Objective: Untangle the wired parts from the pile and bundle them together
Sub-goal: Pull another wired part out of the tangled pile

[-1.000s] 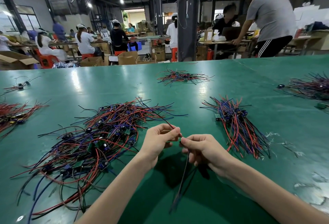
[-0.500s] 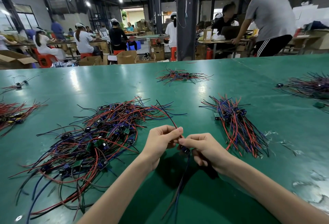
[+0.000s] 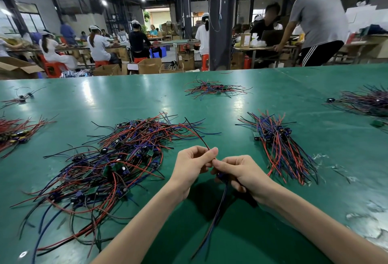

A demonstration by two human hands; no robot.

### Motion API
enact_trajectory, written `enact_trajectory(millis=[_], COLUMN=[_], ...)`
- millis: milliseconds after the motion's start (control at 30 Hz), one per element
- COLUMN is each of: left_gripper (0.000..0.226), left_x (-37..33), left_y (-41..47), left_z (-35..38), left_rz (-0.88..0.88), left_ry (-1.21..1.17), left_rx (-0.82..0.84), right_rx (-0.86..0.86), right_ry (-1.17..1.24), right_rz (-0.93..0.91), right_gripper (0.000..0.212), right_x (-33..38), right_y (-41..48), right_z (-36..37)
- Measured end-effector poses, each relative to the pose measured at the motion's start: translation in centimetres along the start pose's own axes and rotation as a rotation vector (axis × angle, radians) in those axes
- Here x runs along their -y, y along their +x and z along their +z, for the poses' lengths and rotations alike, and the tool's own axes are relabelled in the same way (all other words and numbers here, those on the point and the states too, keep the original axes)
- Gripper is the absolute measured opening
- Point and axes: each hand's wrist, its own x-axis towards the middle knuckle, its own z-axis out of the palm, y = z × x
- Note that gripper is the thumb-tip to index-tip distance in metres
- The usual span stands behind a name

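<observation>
Both arms reach in from the bottom and the two hands meet in the middle, a little above the desk. The left hand has its palm turned to the right. Its fingers are curled in, and the thumb and first finger pinch a thin wire. The right hand has its back facing up. Its fingers are bent down and closed round the wired part, a small dark blue piece that peeks out under the thumb. The two hands almost touch.

The wired part is long and thin. One red and black wire runs from the left fingers up and away, leaning to the left over the edge of the pile. The other wires hang from under the right hand, down and toward the person, leaning a bit left. So it runs mostly from far to near.

The big messy pile lies on the desk to the left of the hands. A neat bundle lies to the right.

The hands have hardly moved from a second ago. Back then the little blue piece was hidden, and the hanging wires fell straighter; now their low ends have swung left.
</observation>
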Motion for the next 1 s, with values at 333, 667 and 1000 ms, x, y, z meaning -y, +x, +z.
enact_trajectory(millis=[333, 667, 1000], left_gripper=[0.020, 0.022, 0.022], left_x=[0.5, 0.6, 0.0], left_y=[0.5, 0.3, 1.8], left_z=[-0.3, -0.3, -2.2], left_rz=[0.108, 0.366, 0.391], left_ry=[0.211, 0.588, 0.643], left_rx=[-0.033, -0.144, -0.358], right_rx=[-0.047, -0.094, -0.037], right_ry=[-0.050, -0.045, -0.044], right_rz=[-0.027, 0.001, 0.005], right_gripper=[0.025, 0.027, 0.021], right_x=[0.0, -0.2, 0.8], right_y=[0.0, 0.3, -0.4], right_z=[0.0, 0.4, 0.8])
